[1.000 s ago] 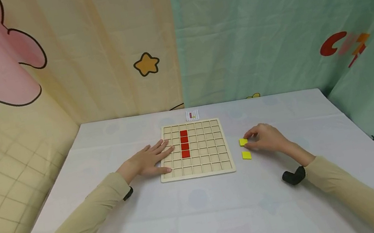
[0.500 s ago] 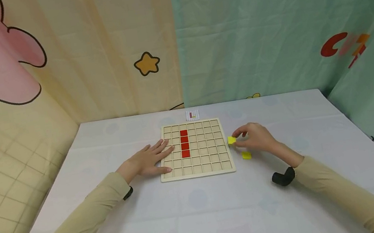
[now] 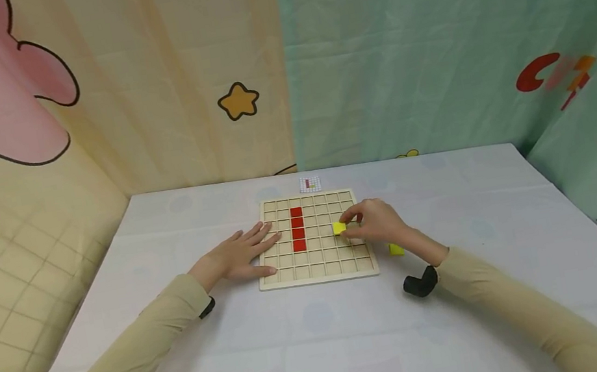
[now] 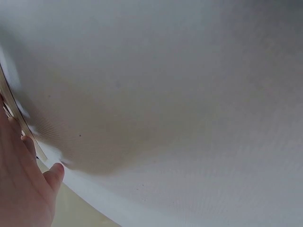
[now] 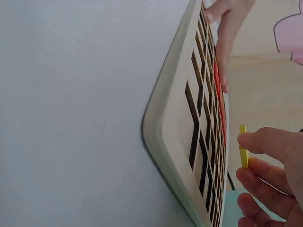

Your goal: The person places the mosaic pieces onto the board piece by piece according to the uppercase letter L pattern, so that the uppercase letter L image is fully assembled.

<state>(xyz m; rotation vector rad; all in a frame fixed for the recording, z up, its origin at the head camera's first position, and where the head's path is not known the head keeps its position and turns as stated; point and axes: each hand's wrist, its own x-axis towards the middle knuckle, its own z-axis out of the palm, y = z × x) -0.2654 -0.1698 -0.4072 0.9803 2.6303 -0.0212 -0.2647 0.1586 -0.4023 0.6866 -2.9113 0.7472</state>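
Note:
Between thumb and fingers, my right hand (image 3: 378,222) pinches a yellow square tile (image 3: 339,228) over the right part of the wooden grid board (image 3: 320,279). The right wrist view shows this thin tile (image 5: 244,147) edge-on, raised above the board's surface. My left hand (image 3: 239,255) rests with spread fingers on the board's left edge. Several red tiles (image 3: 298,233) form an upright column in the grid, left of its middle. A second yellow tile (image 3: 396,249) lies on the cloth right of the board, partly behind my right hand.
A small card (image 3: 309,184) printed with a coloured grid pattern lies just beyond the board's far edge. The table (image 3: 325,346) has a white cloth. Patterned curtains (image 3: 400,50) stand behind and at both sides.
My right hand has lifted one yellow tile from the cloth and carried it leftward over the board. The left hand stays in place on the board's edge.

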